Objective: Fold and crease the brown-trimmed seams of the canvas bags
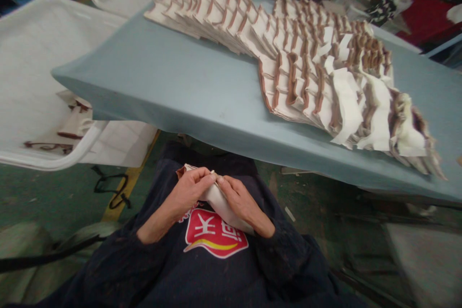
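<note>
A cream fabric piece with a brown edge (221, 204) lies across my lap, over the dark apron (216, 274) with its red and white logo. My left hand (189, 190) pinches it with thumb and fingers at the upper edge. Close beside, almost touching, my right hand (240, 197) grips the same piece, thumb on top. Between the thumbs a small pale bit of the piece sticks up. Part of the fabric is hidden under both hands.
Ahead stands a table with a blue-grey cover (162, 77), carrying overlapping rows of brown-edged cream pieces (292, 82) and white strips (346, 101). To the left is a white plastic bin (54, 24) with similar pieces inside. A black strap (111, 185) lies on the green floor.
</note>
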The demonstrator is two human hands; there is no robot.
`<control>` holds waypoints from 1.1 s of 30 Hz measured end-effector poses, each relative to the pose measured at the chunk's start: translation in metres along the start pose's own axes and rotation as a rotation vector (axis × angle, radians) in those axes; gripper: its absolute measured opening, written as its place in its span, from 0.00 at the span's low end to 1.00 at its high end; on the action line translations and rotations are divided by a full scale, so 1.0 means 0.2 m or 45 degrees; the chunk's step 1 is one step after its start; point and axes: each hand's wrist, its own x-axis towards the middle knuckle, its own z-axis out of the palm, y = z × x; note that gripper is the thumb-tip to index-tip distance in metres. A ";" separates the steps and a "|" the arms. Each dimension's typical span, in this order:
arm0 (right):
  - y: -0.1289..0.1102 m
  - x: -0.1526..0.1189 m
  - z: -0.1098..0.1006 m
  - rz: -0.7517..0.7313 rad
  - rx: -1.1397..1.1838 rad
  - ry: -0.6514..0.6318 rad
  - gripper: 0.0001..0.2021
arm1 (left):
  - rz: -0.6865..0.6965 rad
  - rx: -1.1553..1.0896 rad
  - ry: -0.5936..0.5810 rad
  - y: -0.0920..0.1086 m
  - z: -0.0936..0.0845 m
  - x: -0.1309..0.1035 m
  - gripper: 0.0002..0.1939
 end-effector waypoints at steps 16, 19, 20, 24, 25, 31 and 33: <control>-0.05 -0.01 -0.04 -0.025 -0.060 -0.011 0.26 | 0.038 0.028 -0.030 0.03 -0.01 -0.01 0.22; -0.07 -0.02 -0.05 -0.037 -0.077 -0.018 0.25 | 0.038 0.029 -0.028 0.04 -0.01 -0.01 0.22; -0.07 -0.02 -0.05 -0.038 -0.080 -0.018 0.25 | 0.036 0.030 -0.029 0.04 -0.01 -0.01 0.21; -0.09 -0.03 -0.05 -0.043 -0.088 -0.003 0.23 | 0.034 0.034 -0.037 0.05 0.00 -0.02 0.22; -0.09 -0.03 -0.05 -0.046 -0.090 0.000 0.23 | 0.034 0.034 -0.040 0.05 0.00 -0.02 0.22; -0.11 -0.04 -0.06 -0.056 -0.079 0.003 0.22 | 0.033 0.037 -0.058 0.06 0.00 -0.02 0.22; -0.12 -0.04 -0.06 -0.057 -0.077 0.009 0.21 | 0.036 0.036 -0.060 0.06 0.00 -0.02 0.22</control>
